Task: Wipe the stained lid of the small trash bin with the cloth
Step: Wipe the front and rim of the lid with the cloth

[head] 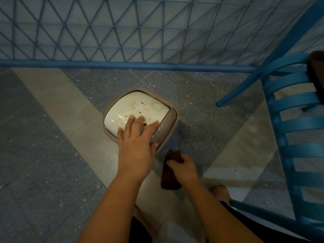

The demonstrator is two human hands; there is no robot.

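While the forearms enter from the bottom edge of the frame, the right hand (182,166) sits lowest, just right of centre, fingers curled round a dark brown cloth (171,170) that hangs folded below the fist, clear of the bin and not yet touching it. Grip looks snug; likely kept ready for the wipe

Left hand (135,137) above it, centre frame, fingers straight and spread wide, fingertips (132,118) resting on the near part of the lid (136,111). Thumb out to the left at the lid's near edge. It holds nothing; the flat spread looks meant to steady the bin, or stop the lid tipping, though whether it presses hard cannot be told

Bin (172,118) stands on the floor at frame centre, beige body, cream lid. Brown spots and a pale smear lie across the lid's middle and far side, beyond the fingertips, so the stain is uncovered and reachable. Wiping judged not begun

Floor (52,137): speckled grey tiles with pale diagonal bands. Blue slatted chair (298,123) down the right side, one leg reaching toward the bin but apart from it. Upper frame: blue lattice railing (105,32) on a blue base rail, pale wall behind

Next move, as a guess: bring the cloth up and over the left hand's fingers onto the stained patch
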